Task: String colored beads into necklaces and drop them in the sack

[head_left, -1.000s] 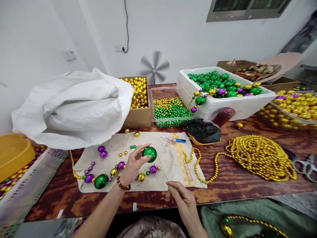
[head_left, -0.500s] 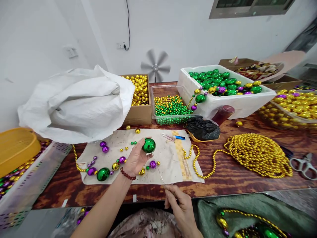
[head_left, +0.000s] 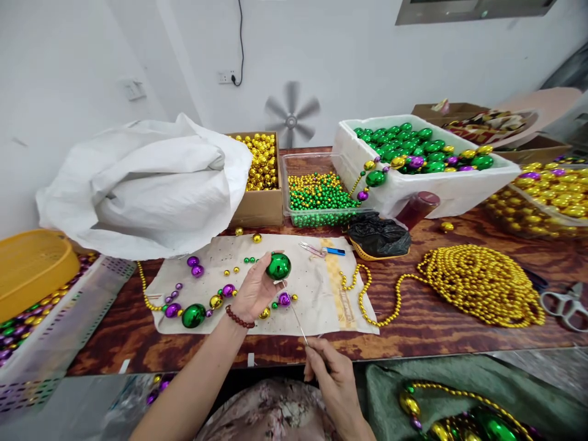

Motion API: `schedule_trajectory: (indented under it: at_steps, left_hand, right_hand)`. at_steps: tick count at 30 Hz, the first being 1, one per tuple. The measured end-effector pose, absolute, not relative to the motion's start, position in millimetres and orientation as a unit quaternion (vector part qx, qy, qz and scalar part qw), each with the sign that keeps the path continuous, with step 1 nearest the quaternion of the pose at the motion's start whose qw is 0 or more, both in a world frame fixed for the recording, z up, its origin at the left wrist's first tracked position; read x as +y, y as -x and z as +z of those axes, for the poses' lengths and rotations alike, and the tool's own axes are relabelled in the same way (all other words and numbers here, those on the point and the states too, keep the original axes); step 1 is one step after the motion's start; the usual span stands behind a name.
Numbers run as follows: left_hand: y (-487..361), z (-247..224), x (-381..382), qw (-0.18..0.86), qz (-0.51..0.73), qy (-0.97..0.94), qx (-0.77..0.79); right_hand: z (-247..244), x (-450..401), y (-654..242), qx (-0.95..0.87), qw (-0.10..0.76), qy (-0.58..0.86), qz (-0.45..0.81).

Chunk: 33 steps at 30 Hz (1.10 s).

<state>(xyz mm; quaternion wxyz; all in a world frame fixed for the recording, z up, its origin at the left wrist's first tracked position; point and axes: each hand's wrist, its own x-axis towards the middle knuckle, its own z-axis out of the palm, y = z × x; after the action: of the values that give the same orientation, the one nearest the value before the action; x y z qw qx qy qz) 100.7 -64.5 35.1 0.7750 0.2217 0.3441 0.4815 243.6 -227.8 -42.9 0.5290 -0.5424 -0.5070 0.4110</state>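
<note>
While a large green bead is pinched between the thumb and fingertips of the left hand, a thin needle is held at its lower end by the pressed-together thumb and forefinger of the right hand. Compared with a second ago, the bead is raised a little off the cloth, and the needle tip, earlier well short of it, is now brought up to the bead's underside, just below the left fingertips. By that change the threading of this bead is judged to be at the point of entry, not yet through. Just left of the left wrist, a partly strung row of beads in purple, gold and green is laid on the cloth. Beyond the fingertips, a clear tub of small beads is set, and well to the right of both hands a heap of gold bead chain is coiled.
</note>
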Motion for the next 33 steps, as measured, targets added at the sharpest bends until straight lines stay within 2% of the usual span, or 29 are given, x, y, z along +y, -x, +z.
schedule_trajectory:
  at_steps: [9,17,24,29,33]
  left_hand:
    - [-104,33,-71,0.743,0.505,-0.29,0.331]
    - [-111,27,-91,0.725,0.497,-0.328,0.346]
    - [-118,16,-104,0.697,0.486,-0.363,0.382]
    - [-120,5,-102,0.657,0.487,-0.408,0.406]
    - [-120,-5,-103,0.633,0.414,-0.508,0.413]
  right_hand:
    - [-51,-221,-238,-0.489,0.536,0.537,0.43]
    - [-33,-196,-225,-0.46,0.554,0.543,0.432]
    - [-24,-185,-235,-0.502,0.534,0.522,0.436]
    - [-42,-185,-244,-0.375,0.555,0.549,0.5]
    - [-50,-179,-244,-0.322,0.575,0.559,0.503]
